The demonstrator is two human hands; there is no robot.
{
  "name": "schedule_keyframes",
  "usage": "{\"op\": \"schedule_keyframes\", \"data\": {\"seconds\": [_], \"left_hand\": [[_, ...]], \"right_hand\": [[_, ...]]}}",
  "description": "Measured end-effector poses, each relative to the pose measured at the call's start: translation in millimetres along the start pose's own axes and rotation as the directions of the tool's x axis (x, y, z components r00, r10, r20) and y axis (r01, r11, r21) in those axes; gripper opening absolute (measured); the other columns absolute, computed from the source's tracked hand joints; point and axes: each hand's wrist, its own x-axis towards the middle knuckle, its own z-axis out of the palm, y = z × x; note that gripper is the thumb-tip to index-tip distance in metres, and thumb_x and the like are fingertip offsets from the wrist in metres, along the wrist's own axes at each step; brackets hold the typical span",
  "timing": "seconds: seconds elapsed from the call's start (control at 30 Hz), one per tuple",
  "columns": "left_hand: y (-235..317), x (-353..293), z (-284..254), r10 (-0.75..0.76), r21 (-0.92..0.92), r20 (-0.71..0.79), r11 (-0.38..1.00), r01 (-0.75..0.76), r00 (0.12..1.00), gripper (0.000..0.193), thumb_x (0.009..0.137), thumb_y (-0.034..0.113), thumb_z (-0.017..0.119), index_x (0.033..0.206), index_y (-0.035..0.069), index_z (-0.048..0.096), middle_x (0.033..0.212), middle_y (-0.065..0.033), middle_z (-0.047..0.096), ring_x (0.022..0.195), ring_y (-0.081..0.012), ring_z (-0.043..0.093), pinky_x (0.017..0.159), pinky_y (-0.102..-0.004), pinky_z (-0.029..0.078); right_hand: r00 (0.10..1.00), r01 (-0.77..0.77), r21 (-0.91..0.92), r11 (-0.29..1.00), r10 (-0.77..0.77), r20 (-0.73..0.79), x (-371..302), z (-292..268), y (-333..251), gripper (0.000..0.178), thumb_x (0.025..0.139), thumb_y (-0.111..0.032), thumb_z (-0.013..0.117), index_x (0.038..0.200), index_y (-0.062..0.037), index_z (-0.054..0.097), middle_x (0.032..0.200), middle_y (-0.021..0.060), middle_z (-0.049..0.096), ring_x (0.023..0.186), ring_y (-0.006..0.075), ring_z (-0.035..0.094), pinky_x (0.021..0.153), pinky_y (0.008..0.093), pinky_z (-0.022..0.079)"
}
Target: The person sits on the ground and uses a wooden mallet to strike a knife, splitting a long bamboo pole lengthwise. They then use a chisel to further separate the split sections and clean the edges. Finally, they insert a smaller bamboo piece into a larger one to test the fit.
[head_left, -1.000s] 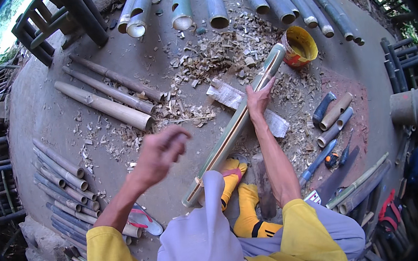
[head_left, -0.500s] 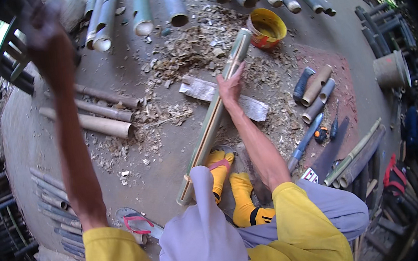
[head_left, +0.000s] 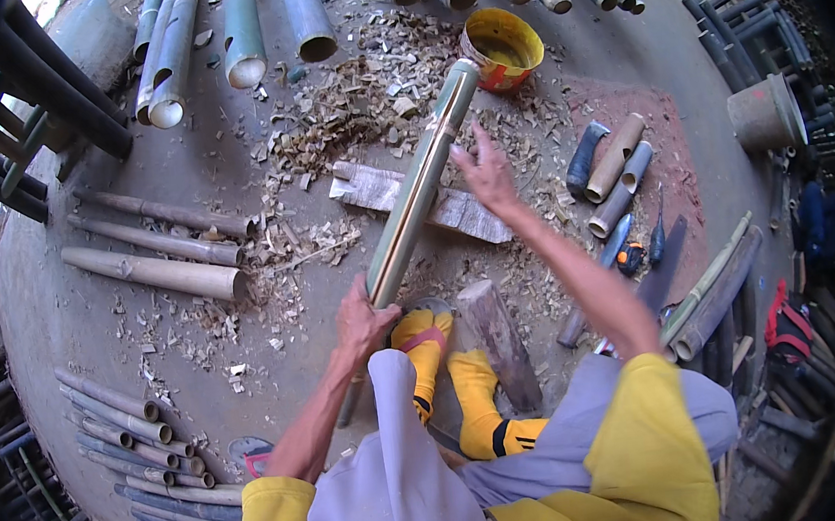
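A long green bamboo tube (head_left: 410, 206) with pale lengthwise slits slants up and away from my lap. My left hand (head_left: 363, 318) wraps round its lower part, above my left foot. Just right of the tube's upper half is my right hand (head_left: 487, 171), fingers spread and apart from it. Beneath the tube, a rough pale wooden plank (head_left: 464, 216) lies across the ground. A short wooden log (head_left: 499, 343) rests in front of my feet, which are in yellow socks (head_left: 475, 396).
A yellow-red bucket (head_left: 507, 46) stands beyond the tube, beside heaped wood chips (head_left: 343, 117). Cut bamboo lengths (head_left: 157, 270) lie left; more line the far side. At right are short bamboo pieces (head_left: 617, 156), a tape measure (head_left: 630, 258) and a saw (head_left: 662, 272).
My left hand has come down from the upper left and now grips the bamboo's lower part. My right hand has let go of its upper part and opened beside it.
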Motion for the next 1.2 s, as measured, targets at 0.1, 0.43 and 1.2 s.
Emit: {"op": "schedule_keyframes", "data": {"seconds": [0.1, 0.43, 1.2], "left_hand": [[-7.7, -5.7, -29.3, 0.055, 0.081, -0.034, 0.995, -0.052, 0.998, 0.061, 0.061, 0.022, 0.074, 0.115, 0.008, 0.05, 0.09, -0.0209, 0.064, 0.086, -0.0375, 0.063, 0.075, -0.0437, 0.049], [-23.4, 4.5, -90.5, 0.256, 0.327, -0.064, 0.919, -0.222, 0.965, 0.067, 0.056, 0.024, 0.074, 0.119, 0.01, 0.054, 0.103, -0.0181, 0.062, 0.095, -0.034, 0.06, 0.082, -0.0419, 0.048], [-25.0, 23.0, -60.6, 0.34, 0.517, -0.284, 0.842, -0.155, 0.896, 0.048, 0.058, 0.012, 0.068, 0.105, 0.009, 0.056, 0.1, -0.0115, 0.062, 0.096, -0.0303, 0.059, 0.081, -0.0451, 0.046]], "right_hand": [[0.907, 0.329, -0.461, 0.824, -0.139, 0.399, -24.6, -75.4, 32.7, 0.065, 0.082, -0.026, 0.06, 0.137, -0.0052, 0.034, 0.116, 0.0224, 0.048, 0.108, 0.0376, 0.049, 0.094, 0.0484, 0.042], [0.904, 0.409, -0.448, 0.795, -0.288, 0.315, -80.3, -47.8, 56.9, 0.075, 0.07, -0.025, 0.072, 0.132, 0.0015, 0.038, 0.121, 0.0247, 0.047, 0.113, 0.0386, 0.043, 0.099, 0.0454, 0.036], [0.975, 0.221, -0.442, 0.869, -0.202, 0.089, -143.3, 33.2, 36.7, 0.069, 0.067, -0.044, 0.076, 0.114, -0.0029, 0.048, 0.1, 0.0208, 0.054, 0.094, 0.0372, 0.051, 0.081, 0.0478, 0.042]]}}
